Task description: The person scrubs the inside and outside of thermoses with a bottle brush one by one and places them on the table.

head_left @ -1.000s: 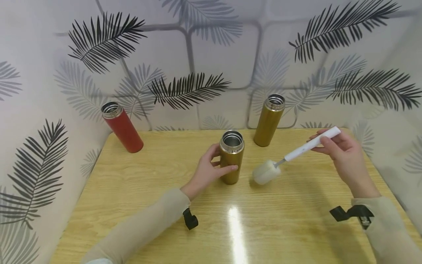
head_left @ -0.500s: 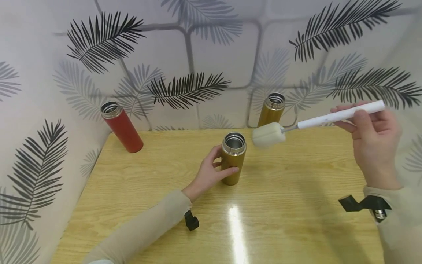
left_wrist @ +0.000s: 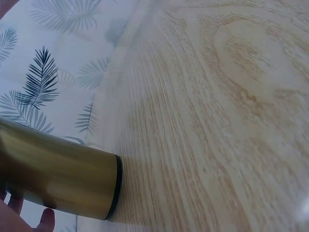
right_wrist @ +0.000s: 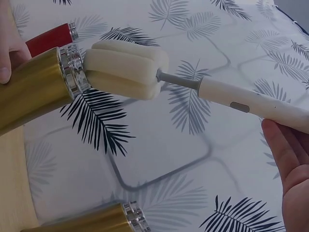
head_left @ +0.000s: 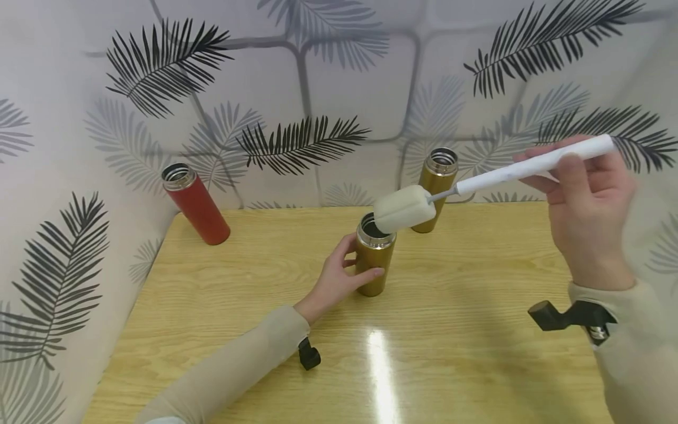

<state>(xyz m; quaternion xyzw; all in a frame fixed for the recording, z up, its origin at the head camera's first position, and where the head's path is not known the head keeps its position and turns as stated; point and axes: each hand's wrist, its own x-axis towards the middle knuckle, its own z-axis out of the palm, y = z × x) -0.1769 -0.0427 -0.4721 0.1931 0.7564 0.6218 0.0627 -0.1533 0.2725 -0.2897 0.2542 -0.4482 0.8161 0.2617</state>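
Note:
In the head view my left hand (head_left: 339, 271) grips a gold thermos bottle (head_left: 374, 259) that stands upright and lidless on the table. My right hand (head_left: 593, 206) holds a sponge bottle brush (head_left: 535, 165) by its white handle, thumb on the near side. The cream sponge head (right_wrist: 120, 70) is tilted at the bottle's steel mouth, its tip over the opening in the right wrist view. How far the tip reaches in cannot be told. Low in the left wrist view, the gold bottle's base (left_wrist: 96, 186) rests on the wood.
A second gold bottle (head_left: 431, 194) stands lidless behind, under the brush's shaft. To the left is a red lidless bottle (head_left: 198, 206). The wooden table (head_left: 254, 253) meets a leaf-patterned wall (head_left: 349, 88) at its back edge.
My right hand has lifted the brush from low beside the bottle, first swinging right, then moving left, bringing the sponge to the bottle's mouth. The left hand stays on the bottle.

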